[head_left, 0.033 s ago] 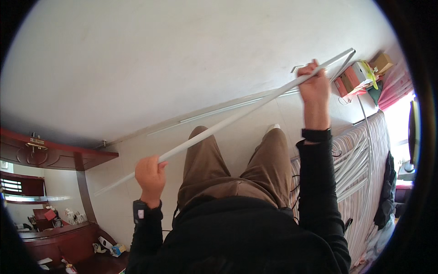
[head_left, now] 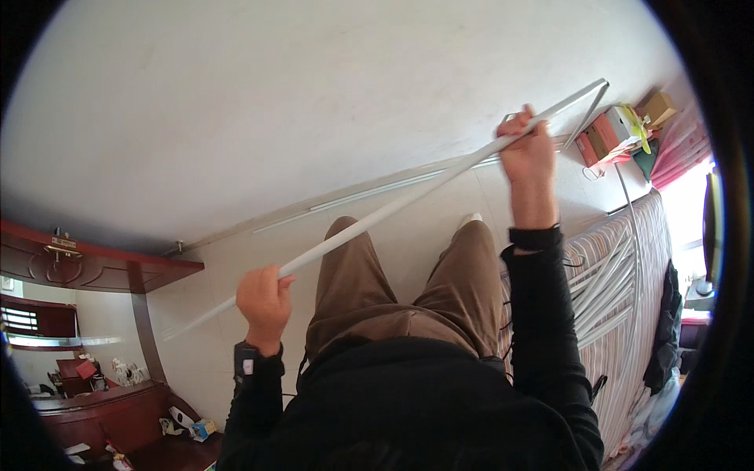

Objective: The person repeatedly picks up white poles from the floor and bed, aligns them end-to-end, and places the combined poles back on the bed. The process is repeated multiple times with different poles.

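Observation:
A long white pole (head_left: 400,202) slants across in front of my thighs, from the lower left up to the right. Near its lower part my left hand (head_left: 263,304) is closed around it, knuckles up. My right hand (head_left: 529,161) grips the same pole close to its upper end, with the fingers partly raised and a little blurred. At that upper end the pole meets a second, thinner-looking bar (head_left: 589,116) at a sharp corner. This bar runs down toward the floor beside some boxes.
A striped mattress (head_left: 577,247) lies at my right, with several white poles (head_left: 601,294) on it. Thin white rods (head_left: 369,191) lie along the foot of the white wall (head_left: 314,102). Boxes (head_left: 605,137) stand at the far right, a dark red wooden cabinet (head_left: 102,271) at the left.
My right hand has slid a little down and left along the pole. My left hand has shifted slightly right. The pole has barely moved.

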Motion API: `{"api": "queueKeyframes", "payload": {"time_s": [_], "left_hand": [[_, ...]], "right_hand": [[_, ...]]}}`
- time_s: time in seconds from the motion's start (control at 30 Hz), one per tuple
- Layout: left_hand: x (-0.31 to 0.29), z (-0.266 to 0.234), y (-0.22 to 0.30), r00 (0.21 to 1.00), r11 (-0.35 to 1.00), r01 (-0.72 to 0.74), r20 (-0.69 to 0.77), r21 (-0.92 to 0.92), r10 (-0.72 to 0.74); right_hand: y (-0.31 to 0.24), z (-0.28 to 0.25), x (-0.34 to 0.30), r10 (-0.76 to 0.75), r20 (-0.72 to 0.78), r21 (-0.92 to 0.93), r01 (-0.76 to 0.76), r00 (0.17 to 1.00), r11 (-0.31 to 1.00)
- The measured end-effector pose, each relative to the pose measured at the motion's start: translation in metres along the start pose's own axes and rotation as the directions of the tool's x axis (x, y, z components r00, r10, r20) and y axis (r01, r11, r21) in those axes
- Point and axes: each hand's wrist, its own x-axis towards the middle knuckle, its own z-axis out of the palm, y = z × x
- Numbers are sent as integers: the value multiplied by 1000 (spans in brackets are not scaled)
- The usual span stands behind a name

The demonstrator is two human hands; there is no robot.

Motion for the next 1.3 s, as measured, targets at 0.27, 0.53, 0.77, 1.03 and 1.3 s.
{"api": "queueKeyframes", "payload": {"time_s": [0.27,0.53,0.77,1.03,1.3], "left_hand": [[17,5,43,908,988,86,418,-129,-25],[23,3,49,705,861,316,706,-398,68],[27,1,49,492,634,601,851,-486,187],[62,24,39,1000,976,-29,2,216,29],[60,14,45,939,994,-81,329,-75,101]], "right_hand": [[11,9,-24,-87,-104,-166,69,991,984],[-3,1,-19,-35,-20,-132,32,999,991],[-14,-5,-18,25,129,-59,-17,991,998],[-4,-6,-28,62,-238,64,-48,969,997],[-11,8,-31,-161,-61,-77,156,985,985]]}}
